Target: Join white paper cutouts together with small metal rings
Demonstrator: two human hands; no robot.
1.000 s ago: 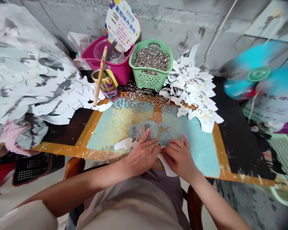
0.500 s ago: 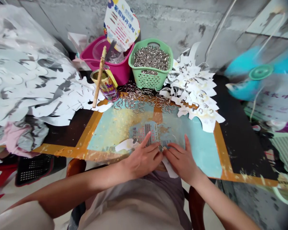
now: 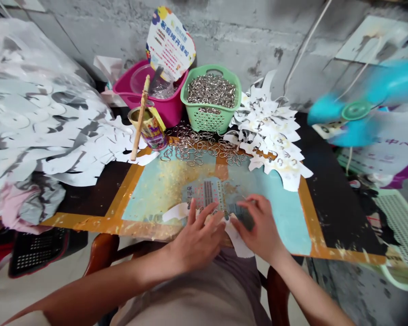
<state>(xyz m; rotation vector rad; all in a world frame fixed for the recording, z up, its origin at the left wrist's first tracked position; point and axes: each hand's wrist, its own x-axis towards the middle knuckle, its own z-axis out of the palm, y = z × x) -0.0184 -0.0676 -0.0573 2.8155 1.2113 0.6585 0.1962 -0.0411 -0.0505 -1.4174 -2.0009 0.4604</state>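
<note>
My left hand [image 3: 197, 235] lies on a white paper cut-out [image 3: 177, 211] at the near edge of the blue mat [image 3: 285, 217], its fingers spread and pressing down. Beside it, my right hand [image 3: 260, 228] pinches something small where the two hands meet; it looks like a metal ring, but I cannot make it out. A second tip of the white cut-out [image 3: 239, 244] sticks out below the hands. Loose metal rings [image 3: 197, 147] lie scattered at the far side of the mat.
A green basket [image 3: 211, 118] full of rings and a pink tub [image 3: 172, 108] stand at the back. A tin with a stick [image 3: 149, 127] is left of them. White cut-outs are piled at left [image 3: 37, 131] and right [image 3: 275, 136]. A blue fan [image 3: 356, 113] spins at right.
My view has tilted down slightly. My left fingers have spread and shifted over the cut-out, and my right hand has lifted a little into a pinch.
</note>
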